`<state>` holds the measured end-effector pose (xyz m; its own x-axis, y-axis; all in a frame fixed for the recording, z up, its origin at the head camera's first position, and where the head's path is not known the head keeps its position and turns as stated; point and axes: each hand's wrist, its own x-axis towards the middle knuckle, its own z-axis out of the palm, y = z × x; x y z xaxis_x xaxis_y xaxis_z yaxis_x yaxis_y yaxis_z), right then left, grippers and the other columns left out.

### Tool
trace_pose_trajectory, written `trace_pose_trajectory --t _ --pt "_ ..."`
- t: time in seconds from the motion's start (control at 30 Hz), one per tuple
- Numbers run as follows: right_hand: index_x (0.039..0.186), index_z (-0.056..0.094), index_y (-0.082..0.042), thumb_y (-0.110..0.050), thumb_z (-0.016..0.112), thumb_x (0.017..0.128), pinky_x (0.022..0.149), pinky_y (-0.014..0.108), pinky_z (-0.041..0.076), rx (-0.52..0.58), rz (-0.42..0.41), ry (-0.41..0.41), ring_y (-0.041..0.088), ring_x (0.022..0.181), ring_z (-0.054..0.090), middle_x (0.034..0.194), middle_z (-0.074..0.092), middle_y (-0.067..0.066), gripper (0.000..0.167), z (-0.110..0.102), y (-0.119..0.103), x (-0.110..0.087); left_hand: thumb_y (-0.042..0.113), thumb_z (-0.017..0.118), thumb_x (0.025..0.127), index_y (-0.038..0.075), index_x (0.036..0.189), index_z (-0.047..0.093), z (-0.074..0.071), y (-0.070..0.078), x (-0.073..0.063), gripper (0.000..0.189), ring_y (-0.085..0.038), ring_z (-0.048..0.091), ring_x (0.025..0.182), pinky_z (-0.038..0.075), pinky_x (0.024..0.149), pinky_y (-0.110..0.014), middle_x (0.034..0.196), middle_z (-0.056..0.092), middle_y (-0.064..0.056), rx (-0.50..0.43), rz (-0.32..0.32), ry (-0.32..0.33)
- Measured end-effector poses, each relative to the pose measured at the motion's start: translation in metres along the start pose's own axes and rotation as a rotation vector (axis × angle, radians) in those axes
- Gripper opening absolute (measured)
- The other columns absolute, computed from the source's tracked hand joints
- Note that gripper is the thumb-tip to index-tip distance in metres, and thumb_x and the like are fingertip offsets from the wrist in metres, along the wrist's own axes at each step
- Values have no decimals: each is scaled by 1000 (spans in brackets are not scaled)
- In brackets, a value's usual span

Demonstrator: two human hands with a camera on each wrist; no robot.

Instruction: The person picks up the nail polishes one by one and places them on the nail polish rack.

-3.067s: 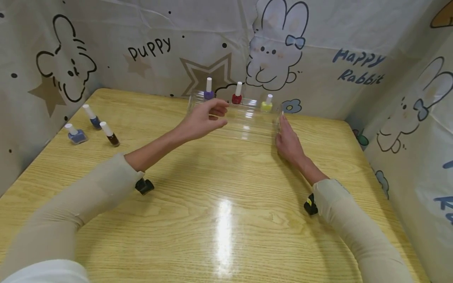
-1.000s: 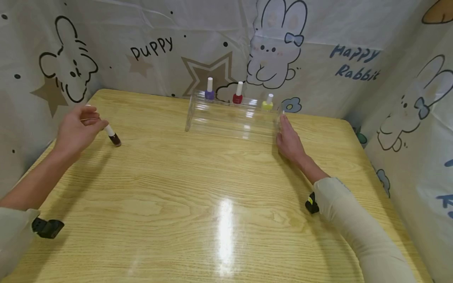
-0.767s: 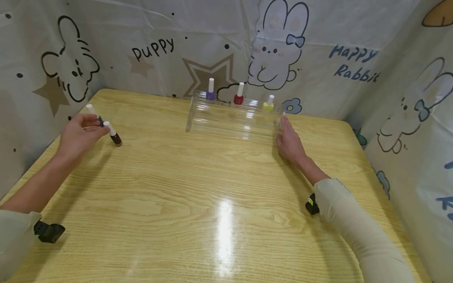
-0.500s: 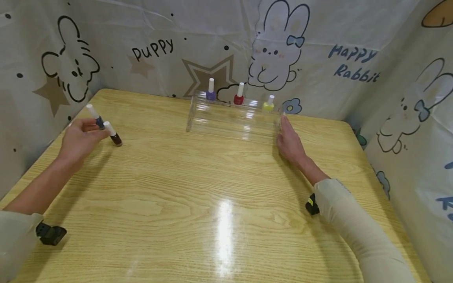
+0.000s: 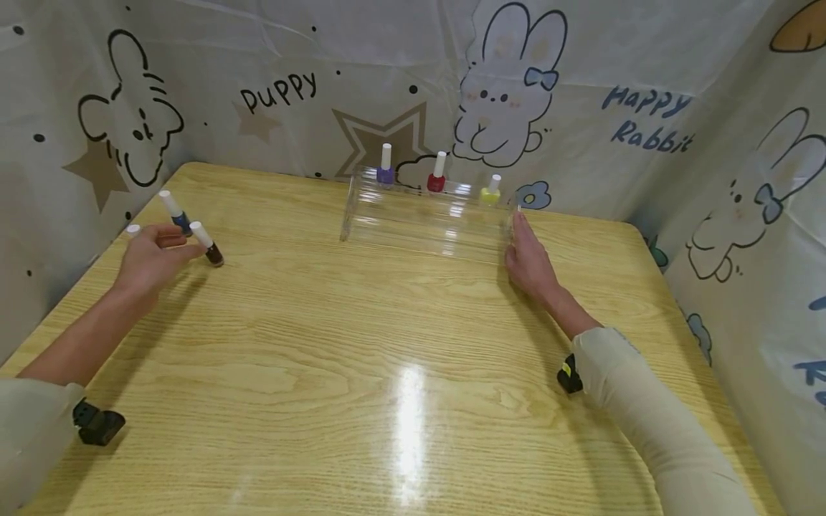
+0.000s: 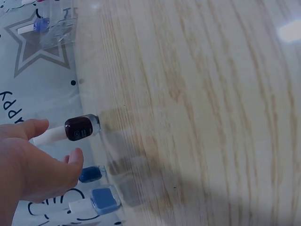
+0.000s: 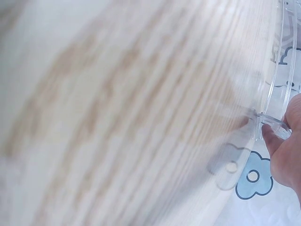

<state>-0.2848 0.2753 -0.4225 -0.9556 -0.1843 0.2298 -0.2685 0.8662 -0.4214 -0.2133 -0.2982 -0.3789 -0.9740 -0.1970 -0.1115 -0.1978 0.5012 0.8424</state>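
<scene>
Head view: I find the left hand (image 5: 151, 258) at the dark bottle (image 5: 207, 245), thumb beside its white cap. The blue bottle (image 5: 176, 213) stands just beyond; the pale bottle (image 5: 133, 230) shows only its cap behind the hand. The right hand (image 5: 532, 258) is at the right end of the clear rack (image 5: 413, 211), which bears the purple bottle (image 5: 385, 167), red bottle (image 5: 437, 174) and yellow bottle (image 5: 492, 190) along its top.

Left wrist view: finger and thumb are parted about the dark bottle's cap; I cannot confirm contact. I judge that a sideways brush could topple it or its blue neighbour, the cause being close spacing.

Right wrist view: thumb and fingers pinch the rack's end. Pushing too hard there could, I judge, shift the rack and unsettle its bottles.

Variance: against the earliest head frame, the left hand has gone from the rack to the left-side bottles; the right hand keeps its place. The blue bottle, hidden one second ago, is now exposed.
</scene>
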Motion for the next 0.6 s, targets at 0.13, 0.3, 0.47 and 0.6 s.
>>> trace_pose_trajectory --t 0.13,0.3,0.47,0.6 --pt "156 9 8 0 41 100 119 46 15 0 -18 11 37 149 13 162 11 26 65 1 0 0 31 60 99 -10 150 29 1 -1 1 72 -27 44 117 42 86 -25 140 40 -22 -4 8 1" --pt "155 11 10 1 41 99 119 46 16 2 -28 24 38 148 15 161 13 28 64 -1 0 -2 29 60 99 -10 149 30 4 -2 3 71 -21 45 112 41 82 -21 137 42 -20 -12 31 -19" --pt "155 10 10 1 41 99 119 46 15 4 -29 24 38 148 14 162 12 26 64 -1 1 -3 32 60 100 -10 151 28 8 -3 3 74 -22 47 113 42 81 -21 142 40 -25 7 16 -51" --pt "155 9 10 1 41 100 119 45 14 12 -26 19 38 149 13 162 11 26 64 0 1 -2 29 59 101 -10 151 26 11 -4 3 72 -18 48 114 45 87 -26 143 40 -25 -2 12 -75"
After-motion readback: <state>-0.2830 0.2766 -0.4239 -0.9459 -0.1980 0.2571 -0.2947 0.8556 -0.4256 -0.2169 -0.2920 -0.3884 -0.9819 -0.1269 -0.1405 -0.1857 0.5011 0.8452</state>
